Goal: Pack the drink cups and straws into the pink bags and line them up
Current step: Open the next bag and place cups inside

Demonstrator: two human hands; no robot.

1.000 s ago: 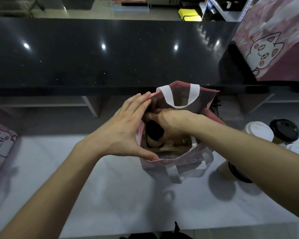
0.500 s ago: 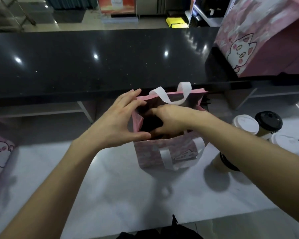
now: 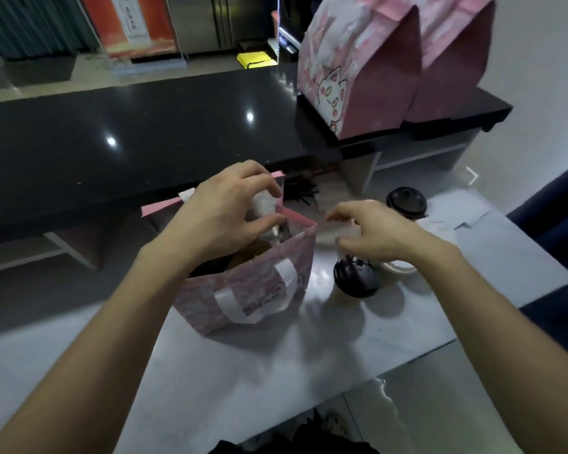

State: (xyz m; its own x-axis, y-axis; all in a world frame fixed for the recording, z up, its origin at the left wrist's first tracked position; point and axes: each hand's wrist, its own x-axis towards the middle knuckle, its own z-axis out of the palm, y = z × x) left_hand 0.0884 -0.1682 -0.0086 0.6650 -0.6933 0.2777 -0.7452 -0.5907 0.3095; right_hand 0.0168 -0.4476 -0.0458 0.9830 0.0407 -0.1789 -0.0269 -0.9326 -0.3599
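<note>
Up top, the left hand (image 3: 223, 217) curls over the far rim of the open pink bag (image 3: 243, 290), fingers pinching its white handle, while the right hand (image 3: 371, 234) hovers loosely curled, holding nothing, just right of the bag above the cups. A black-lidded cup (image 3: 356, 278) stands just beside the bag's right wall, another (image 3: 406, 202) farther back. Bare white table (image 3: 276, 371) lies nearer the body; two pink bags (image 3: 374, 77) stand on the black counter (image 3: 112, 142).

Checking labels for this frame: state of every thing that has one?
pink bag: upright, mouth open, on the white table.
left hand: grips the bag's far rim.
right hand: outside the bag, over the cups, fingers loosely curled, holding nothing visible.
black-lid cup: upright, lidded, beside the bag.
far black-lid cup: upright, lidded.
two finished bags: folded shut on the black counter.
</note>
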